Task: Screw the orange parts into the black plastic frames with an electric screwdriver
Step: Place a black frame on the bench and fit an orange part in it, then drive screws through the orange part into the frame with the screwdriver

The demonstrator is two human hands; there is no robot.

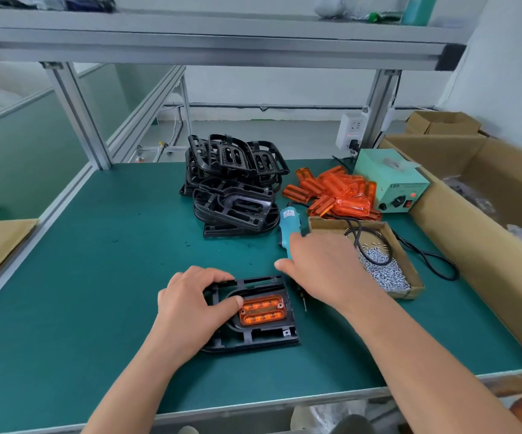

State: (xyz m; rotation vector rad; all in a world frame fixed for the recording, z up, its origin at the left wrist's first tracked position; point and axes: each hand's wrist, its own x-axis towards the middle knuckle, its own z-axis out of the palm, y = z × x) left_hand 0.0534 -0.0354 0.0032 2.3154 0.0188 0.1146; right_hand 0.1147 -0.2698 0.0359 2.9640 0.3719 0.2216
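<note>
Your left hand grips the black frame, thumb on the orange part seated inside it. Right of the frame, your right hand covers the electric screwdriver; grip unclear.

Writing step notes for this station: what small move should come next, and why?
Probably close the right hand round the blue screwdriver and lift it: the hand lies over it, while the left hand holds the orange part seated in the black frame.
</note>
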